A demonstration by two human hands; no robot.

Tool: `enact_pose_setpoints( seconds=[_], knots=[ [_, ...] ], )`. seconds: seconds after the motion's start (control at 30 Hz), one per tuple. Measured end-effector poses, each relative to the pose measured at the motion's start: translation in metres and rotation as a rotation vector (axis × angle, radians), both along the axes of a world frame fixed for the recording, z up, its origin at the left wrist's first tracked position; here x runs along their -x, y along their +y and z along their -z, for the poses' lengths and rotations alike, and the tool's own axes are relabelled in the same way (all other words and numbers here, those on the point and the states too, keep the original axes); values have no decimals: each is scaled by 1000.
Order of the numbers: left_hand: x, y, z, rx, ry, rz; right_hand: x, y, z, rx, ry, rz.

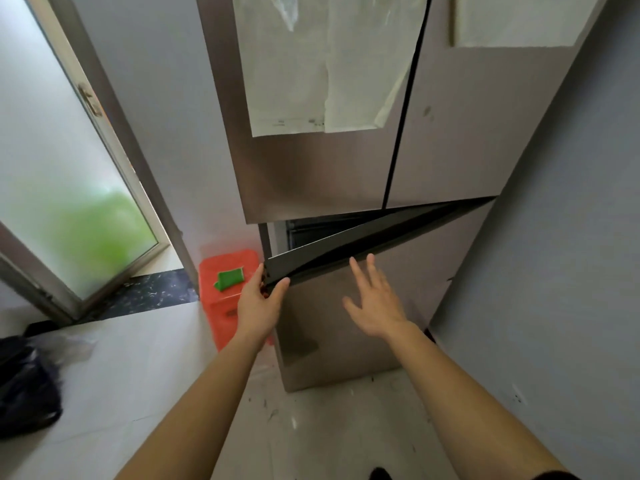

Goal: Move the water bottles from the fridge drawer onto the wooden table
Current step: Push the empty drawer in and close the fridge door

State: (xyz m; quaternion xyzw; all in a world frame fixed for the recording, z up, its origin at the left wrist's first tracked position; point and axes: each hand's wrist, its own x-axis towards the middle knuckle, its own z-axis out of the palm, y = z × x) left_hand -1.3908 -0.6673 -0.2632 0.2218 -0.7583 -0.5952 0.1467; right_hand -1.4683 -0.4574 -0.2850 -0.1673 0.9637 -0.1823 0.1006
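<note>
A tall bronze-grey fridge (pixel 311 174) stands ahead of me. Its lower door (pixel 346 327) is swung partly out, with a dark gap behind its top edge. My left hand (pixel 259 303) grips the top left corner of that lower door, thumb and fingers wrapped over the edge. My right hand (pixel 375 303) hovers in front of the door panel with fingers spread, holding nothing. No water bottles or wooden table are in view; the inside of the compartment is dark and mostly hidden.
An orange plastic bin (pixel 225 299) with a green item on top stands left of the fridge. A frosted glass door (pixel 69 188) lies at left, a grey wall (pixel 554 254) close on the right. A dark bag (pixel 24 386) sits on the pale floor.
</note>
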Motion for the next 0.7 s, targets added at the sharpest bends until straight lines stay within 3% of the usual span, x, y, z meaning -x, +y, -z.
enact_pose_setpoints(
  seconds=[0.27, 0.33, 0.47, 0.7],
  knots=[
    [77, -27, 14, 26, -70, -273, 54, -25, 31, -17, 193, -125],
    [93, -31, 27, 44, -109, -253, 68, -23, 40, -51, 207, -167],
    [120, -41, 48, -230, -156, -187, 98, -21, 49, -110, 206, -240],
    [131, -45, 50, -272, -136, -109, 117, -24, 49, -89, 168, -294]
  ],
)
